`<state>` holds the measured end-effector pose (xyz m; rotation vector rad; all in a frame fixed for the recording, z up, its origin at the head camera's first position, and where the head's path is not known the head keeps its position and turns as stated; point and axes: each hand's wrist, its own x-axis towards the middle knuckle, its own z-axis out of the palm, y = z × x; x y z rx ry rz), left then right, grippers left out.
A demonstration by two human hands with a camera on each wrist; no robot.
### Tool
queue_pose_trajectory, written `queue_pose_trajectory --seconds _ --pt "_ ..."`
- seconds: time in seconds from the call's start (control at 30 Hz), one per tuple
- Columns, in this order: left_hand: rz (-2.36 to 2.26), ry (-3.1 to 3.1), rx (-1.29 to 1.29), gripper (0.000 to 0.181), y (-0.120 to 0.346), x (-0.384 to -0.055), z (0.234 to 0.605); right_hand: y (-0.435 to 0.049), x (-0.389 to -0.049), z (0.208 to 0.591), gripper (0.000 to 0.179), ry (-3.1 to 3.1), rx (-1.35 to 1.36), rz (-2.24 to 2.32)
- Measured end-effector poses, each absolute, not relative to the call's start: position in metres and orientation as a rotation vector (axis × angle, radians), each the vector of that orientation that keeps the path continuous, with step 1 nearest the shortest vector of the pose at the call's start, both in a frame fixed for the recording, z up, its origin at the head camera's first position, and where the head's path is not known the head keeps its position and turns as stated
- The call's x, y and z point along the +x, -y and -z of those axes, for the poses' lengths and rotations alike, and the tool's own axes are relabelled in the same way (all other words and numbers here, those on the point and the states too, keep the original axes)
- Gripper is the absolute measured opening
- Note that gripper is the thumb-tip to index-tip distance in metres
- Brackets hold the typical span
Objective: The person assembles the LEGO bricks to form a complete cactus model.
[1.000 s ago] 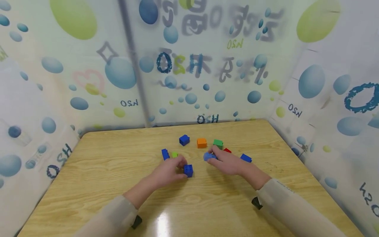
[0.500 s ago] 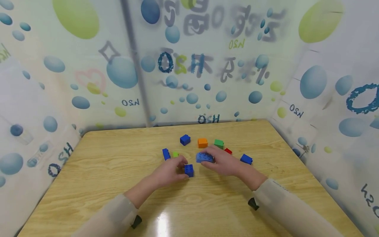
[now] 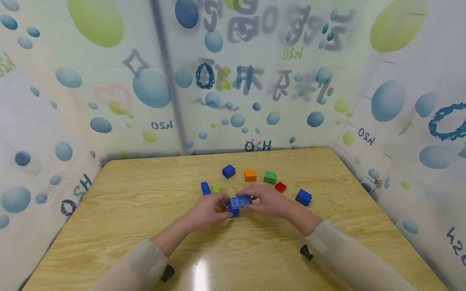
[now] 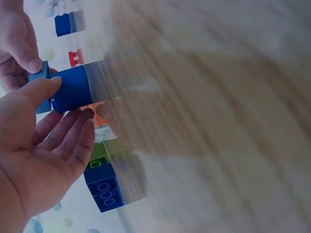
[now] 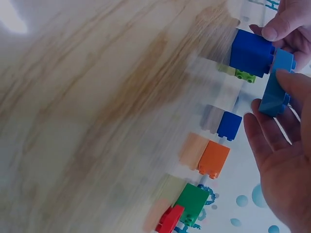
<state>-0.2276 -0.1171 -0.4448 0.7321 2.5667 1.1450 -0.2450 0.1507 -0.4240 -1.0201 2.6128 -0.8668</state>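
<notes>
The left hand (image 3: pixel 208 212) pinches the dark blue block (image 3: pixel 234 213) upright on the table (image 3: pixel 138 194); the light blue block (image 3: pixel 241 201) sits over its studs, jutting rightward, perhaps not pressed home. The right hand (image 3: pixel 270 201) grips its long sides, a sound hold for what is likely light, stiff, slightly slick plastic.

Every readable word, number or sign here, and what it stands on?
"H2O", mirrored, repeated: white bubble-patterned back wall.
"H2O", small: white bubble-patterned left wall and right wall.
"O", large blue, cut off: right wall.
Large grey characters, back wall: too blurred to read.
Right beige sleeve: faint mark, too small to read.
Coloured plastic toy bricks: no lettering visible.
</notes>
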Motion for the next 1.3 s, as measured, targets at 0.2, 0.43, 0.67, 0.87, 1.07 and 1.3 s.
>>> queue_pose_trajectory --seconds 0.2,0.43,0.67,0.87,1.07,1.3 --pt "-1.138 -2.552 0.691 0.026 0.1177 -0.2276 0.4434 -0.1475 -0.2456 0.4256 0.043 -2.613 -1.035 0.837" --pt "-1.14 -2.534 0.688 0.025 0.1184 -0.2279 0.4434 -0.1461 -0.2459 0.4248 0.043 -2.599 -1.013 0.826" --pt "-1.139 -2.533 0.705 0.024 0.119 -0.2293 0.4448 -0.1451 -0.2459 0.4256 0.04 -2.584 -1.009 0.867" --pt "-1.16 -2.521 0.708 0.023 0.12 -0.231 0.4461 -0.1438 -0.2456 0.4259 0.04 -2.586 -1.008 0.863" --pt "-1.211 -2.477 0.725 0.022 0.1212 -0.2318 0.4472 -0.1421 -0.2443 0.4229 0.04 -2.593 -1.013 0.845" --pt "-1.338 -2.419 0.68 0.031 0.1269 -0.2329 0.4469 -0.1403 -0.2446 0.4238 0.04 -2.578 -1.003 0.863"
